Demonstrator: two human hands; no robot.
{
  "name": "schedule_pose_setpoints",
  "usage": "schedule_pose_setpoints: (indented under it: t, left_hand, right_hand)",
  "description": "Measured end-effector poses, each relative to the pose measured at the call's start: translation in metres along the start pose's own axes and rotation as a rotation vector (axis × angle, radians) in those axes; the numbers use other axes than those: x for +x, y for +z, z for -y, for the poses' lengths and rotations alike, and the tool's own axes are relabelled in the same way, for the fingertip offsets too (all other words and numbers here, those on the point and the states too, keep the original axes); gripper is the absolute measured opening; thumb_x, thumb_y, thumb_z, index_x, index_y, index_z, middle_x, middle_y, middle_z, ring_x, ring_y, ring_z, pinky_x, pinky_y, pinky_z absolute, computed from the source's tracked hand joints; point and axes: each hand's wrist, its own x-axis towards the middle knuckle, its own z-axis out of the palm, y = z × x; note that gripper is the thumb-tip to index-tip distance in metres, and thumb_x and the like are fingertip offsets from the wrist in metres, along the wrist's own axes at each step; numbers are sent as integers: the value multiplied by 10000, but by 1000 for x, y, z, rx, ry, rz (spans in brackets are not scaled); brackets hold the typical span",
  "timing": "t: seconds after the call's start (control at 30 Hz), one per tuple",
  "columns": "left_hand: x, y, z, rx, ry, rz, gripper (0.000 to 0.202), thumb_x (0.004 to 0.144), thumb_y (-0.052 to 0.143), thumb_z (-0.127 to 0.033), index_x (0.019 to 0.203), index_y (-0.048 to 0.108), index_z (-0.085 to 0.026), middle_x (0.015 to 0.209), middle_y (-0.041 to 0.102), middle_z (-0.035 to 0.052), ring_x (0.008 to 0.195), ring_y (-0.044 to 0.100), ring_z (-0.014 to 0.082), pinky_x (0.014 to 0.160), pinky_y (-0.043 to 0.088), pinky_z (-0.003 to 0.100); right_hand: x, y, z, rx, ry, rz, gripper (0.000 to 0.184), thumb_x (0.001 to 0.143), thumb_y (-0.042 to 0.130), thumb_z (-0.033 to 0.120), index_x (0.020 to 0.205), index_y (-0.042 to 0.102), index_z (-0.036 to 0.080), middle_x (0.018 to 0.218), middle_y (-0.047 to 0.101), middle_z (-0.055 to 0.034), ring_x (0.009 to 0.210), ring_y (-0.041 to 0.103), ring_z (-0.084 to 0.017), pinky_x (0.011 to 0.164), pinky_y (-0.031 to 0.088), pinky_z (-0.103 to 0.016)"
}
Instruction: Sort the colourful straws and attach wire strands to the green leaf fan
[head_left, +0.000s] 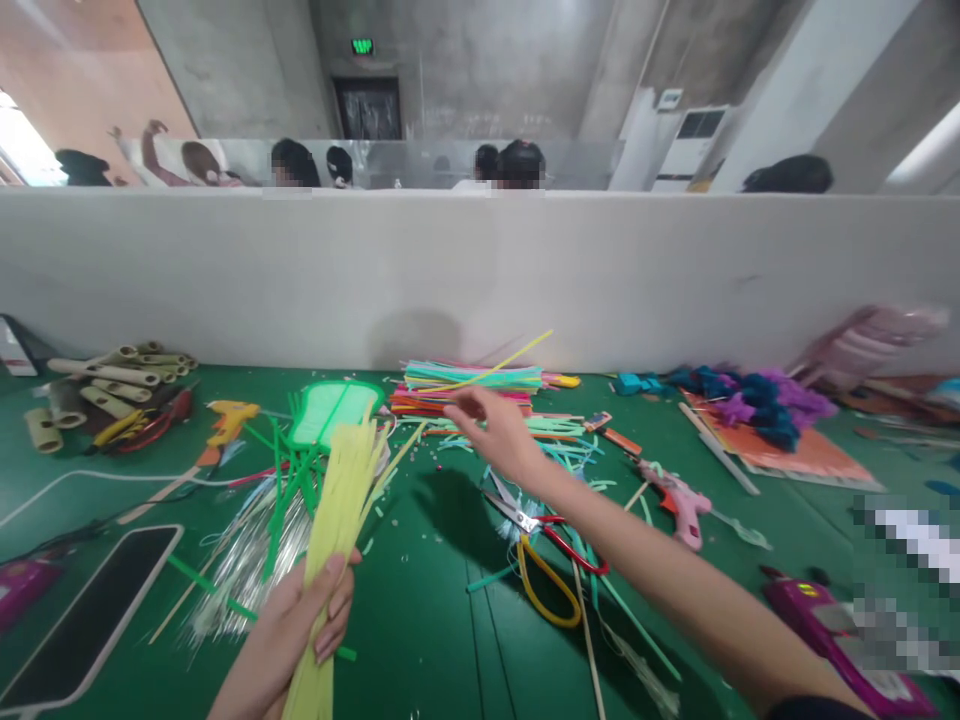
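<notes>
My left hand (321, 610) is closed around a thick bundle of pale yellow strips (341, 490), which stands tilted with its free ends pointing up. My right hand (495, 425) hovers at the near side of a stack of coloured strips (472, 378), its fingers bent and apart. A single yellow strip (517, 352) slants up behind that hand; I cannot tell whether the fingers touch it. Under my right forearm lie scissors (525, 522) with red and yellow handles, blades parted. Beside the bundle are a green mesh piece (330, 412) and a spread of clear shiny strands (262, 550).
A phone (94, 610) and an orange glue gun (229, 425) lie left, bamboo tubes (112, 385) behind. To the right are a pink glue gun (682, 500), purple and blue fuzzy pieces (772, 400) and a magenta device (840, 640). A white partition (637, 280) closes the back.
</notes>
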Motion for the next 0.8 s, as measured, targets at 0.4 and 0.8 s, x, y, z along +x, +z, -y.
schedule_pose_setpoints:
  t: [0.4,0.8]
  left_hand:
    - [5,3,19,131,-17,34,444,785,624,-569,944,521,-166,570,424,-87,400,339,44,361,281,172]
    - [-9,-38,0,-37,-3,-186,411,704,746,-465,983,596,-202,592,439,-65,442,321,49,381,303,158]
  right_hand:
    - [-53,56,10,865,499,531,480,611,771,558,797,674,127,671,675,-21,606,641,-145,641,527,-295]
    - [-60,61,-35,-140,21,227,426,879,594,396,1225,564,148,1246,592,-169,1207,519,-265,1007,428,-430]
